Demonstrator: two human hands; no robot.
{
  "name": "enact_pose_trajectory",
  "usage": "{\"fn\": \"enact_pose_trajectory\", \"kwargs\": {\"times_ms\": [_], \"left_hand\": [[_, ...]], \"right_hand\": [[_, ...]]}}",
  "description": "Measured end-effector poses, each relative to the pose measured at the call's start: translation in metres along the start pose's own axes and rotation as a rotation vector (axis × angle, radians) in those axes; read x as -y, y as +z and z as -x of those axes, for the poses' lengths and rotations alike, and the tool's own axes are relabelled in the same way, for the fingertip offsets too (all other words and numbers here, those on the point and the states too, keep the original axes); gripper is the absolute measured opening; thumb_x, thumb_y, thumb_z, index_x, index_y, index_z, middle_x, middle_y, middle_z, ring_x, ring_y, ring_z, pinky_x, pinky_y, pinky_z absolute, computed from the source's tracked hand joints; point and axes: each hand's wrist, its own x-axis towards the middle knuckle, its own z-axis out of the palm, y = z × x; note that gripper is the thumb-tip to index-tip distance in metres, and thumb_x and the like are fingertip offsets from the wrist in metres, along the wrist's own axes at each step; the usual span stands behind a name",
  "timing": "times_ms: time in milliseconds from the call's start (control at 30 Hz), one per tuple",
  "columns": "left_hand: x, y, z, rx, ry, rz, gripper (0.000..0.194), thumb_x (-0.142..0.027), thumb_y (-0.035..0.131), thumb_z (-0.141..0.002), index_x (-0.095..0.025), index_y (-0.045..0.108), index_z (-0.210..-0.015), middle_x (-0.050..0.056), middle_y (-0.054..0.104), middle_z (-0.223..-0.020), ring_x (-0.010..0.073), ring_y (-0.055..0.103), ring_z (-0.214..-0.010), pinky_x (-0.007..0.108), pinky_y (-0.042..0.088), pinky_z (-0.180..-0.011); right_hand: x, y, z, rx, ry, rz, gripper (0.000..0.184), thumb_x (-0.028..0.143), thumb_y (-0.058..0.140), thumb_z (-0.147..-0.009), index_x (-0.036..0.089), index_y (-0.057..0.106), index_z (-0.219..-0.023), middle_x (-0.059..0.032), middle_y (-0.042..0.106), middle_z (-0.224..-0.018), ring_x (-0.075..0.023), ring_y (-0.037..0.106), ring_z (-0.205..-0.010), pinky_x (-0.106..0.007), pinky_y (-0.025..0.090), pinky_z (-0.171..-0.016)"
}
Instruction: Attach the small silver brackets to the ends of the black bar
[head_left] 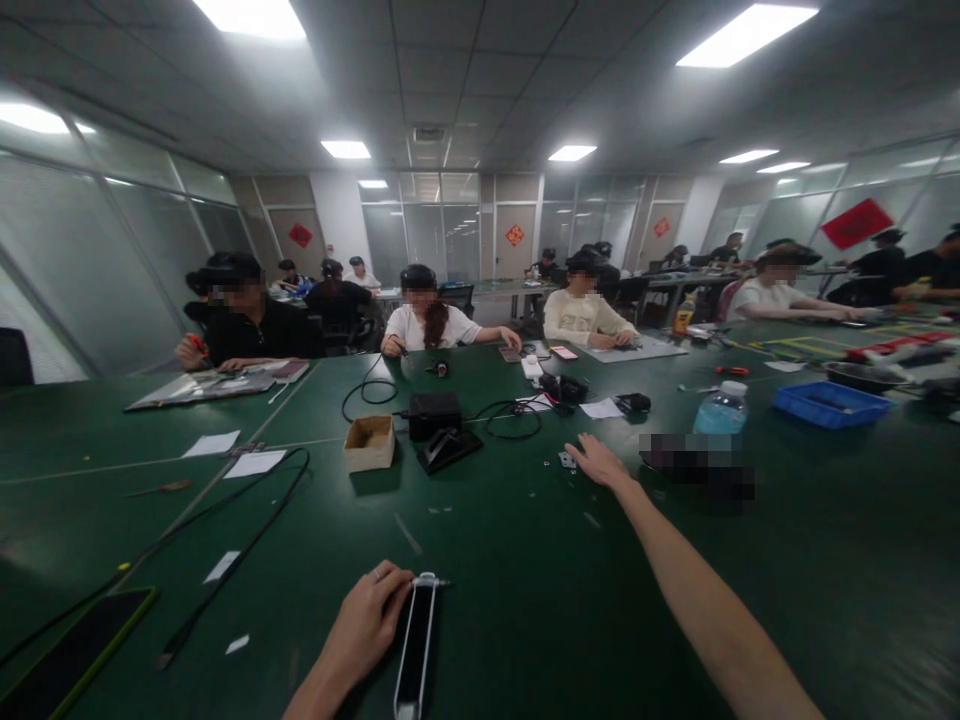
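My left hand rests near the front edge of the green table, its fingers curled against the side of a narrow black device with a white rim lying flat. My right arm stretches far forward; my right hand lies flat with fingers apart beside a small metal part. Nothing shows inside that hand.
A small cardboard box, a black box and stand with cables, paper slips, a water bottle and a blue tray sit further out. A dark panel lies at the near left. Several people work at the far side.
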Motion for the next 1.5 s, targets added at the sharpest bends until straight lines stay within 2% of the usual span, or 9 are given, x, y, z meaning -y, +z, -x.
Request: {"fn": "enact_pose_trajectory", "kwargs": {"times_ms": [200,367,633,800,933,1033,1167,1333,1500], "left_hand": [[0.000,0.001,-0.001,0.004,-0.012,-0.042,0.028,-0.031,0.041,-0.093,-0.024,0.067,-0.096,0.006,0.065,-0.091,0.0188,0.062,-0.079,0.027,0.048,-0.074],[-0.001,0.000,-0.001,0.006,-0.012,-0.037,0.029,-0.031,0.040,-0.093,-0.022,0.068,-0.097,0.006,0.065,-0.093,0.0188,0.062,-0.081,0.028,0.047,-0.075],[-0.007,-0.003,-0.001,0.009,-0.010,-0.063,0.030,-0.028,0.040,-0.094,-0.019,0.068,-0.096,0.007,0.065,-0.093,0.0191,0.061,-0.083,0.029,0.046,-0.078],[-0.006,-0.002,0.000,0.015,0.002,-0.060,0.029,-0.027,0.040,-0.094,-0.018,0.068,-0.098,0.007,0.064,-0.095,0.0186,0.061,-0.085,0.028,0.045,-0.078],[-0.002,-0.001,0.003,0.014,0.005,-0.056,0.029,-0.028,0.040,-0.095,-0.019,0.068,-0.098,0.006,0.064,-0.096,0.0178,0.060,-0.085,0.027,0.045,-0.079],[-0.001,-0.001,0.005,0.007,0.004,-0.057,0.029,-0.029,0.041,-0.095,-0.020,0.068,-0.099,0.006,0.064,-0.096,0.0174,0.060,-0.084,0.027,0.044,-0.077],[-0.005,-0.003,0.006,0.003,-0.010,-0.043,0.029,-0.029,0.041,-0.095,-0.020,0.068,-0.096,0.005,0.064,-0.095,0.0174,0.060,-0.085,0.027,0.044,-0.077],[-0.008,-0.005,0.006,0.011,-0.035,-0.023,0.028,-0.027,0.041,-0.094,-0.021,0.069,-0.095,0.004,0.065,-0.095,0.0167,0.059,-0.086,0.026,0.043,-0.078],[-0.007,-0.003,0.006,0.006,-0.041,-0.025,0.028,-0.026,0.042,-0.094,-0.021,0.069,-0.094,0.005,0.065,-0.094,0.0168,0.059,-0.087,0.025,0.043,-0.078]], "right_hand": [[0.029,0.008,0.020,0.081,-0.165,0.018,0.079,0.069,0.033,-0.086,0.019,0.029,-0.147,-0.0091,0.021,-0.154,-0.0271,0.017,-0.142,-0.042,0.017,-0.113],[0.063,0.011,0.043,0.132,-0.291,0.074,0.067,0.062,0.032,-0.090,0.024,0.032,-0.145,-0.0059,0.022,-0.154,-0.0282,0.015,-0.142,-0.046,0.019,-0.111],[0.109,0.020,0.091,0.157,-0.334,0.070,0.066,0.055,0.028,-0.093,0.016,0.029,-0.147,-0.0082,0.022,-0.154,-0.0255,0.018,-0.142,-0.042,0.020,-0.112],[0.133,0.028,0.119,0.167,-0.379,0.040,0.071,0.055,0.025,-0.094,0.007,0.030,-0.145,-0.0126,0.022,-0.153,-0.0233,0.016,-0.142,-0.036,0.014,-0.114],[0.141,0.037,0.132,0.159,-0.334,-0.046,0.072,0.059,0.025,-0.092,0.011,0.031,-0.146,-0.0092,0.023,-0.153,-0.0229,0.018,-0.142,-0.037,0.016,-0.114],[0.135,0.043,0.124,0.091,-0.302,-0.126,0.076,0.063,0.027,-0.090,0.010,0.034,-0.144,-0.0094,0.027,-0.152,-0.0234,0.023,-0.140,-0.036,0.019,-0.113],[0.118,0.041,0.083,-0.048,-0.220,-0.108,0.070,0.056,0.021,-0.094,0.008,0.037,-0.142,-0.0110,0.032,-0.150,-0.0199,0.025,-0.140,-0.031,0.017,-0.114],[0.104,0.027,0.026,0.034,-0.134,0.068,0.065,0.048,0.027,-0.094,0.003,0.038,-0.141,-0.0163,0.031,-0.149,-0.0273,0.023,-0.140,-0.041,0.020,-0.112],[0.107,0.030,0.021,0.071,-0.166,0.169,0.062,0.044,0.030,-0.094,0.001,0.043,-0.137,-0.0191,0.037,-0.146,-0.0293,0.027,-0.138,-0.044,0.019,-0.111]]}}
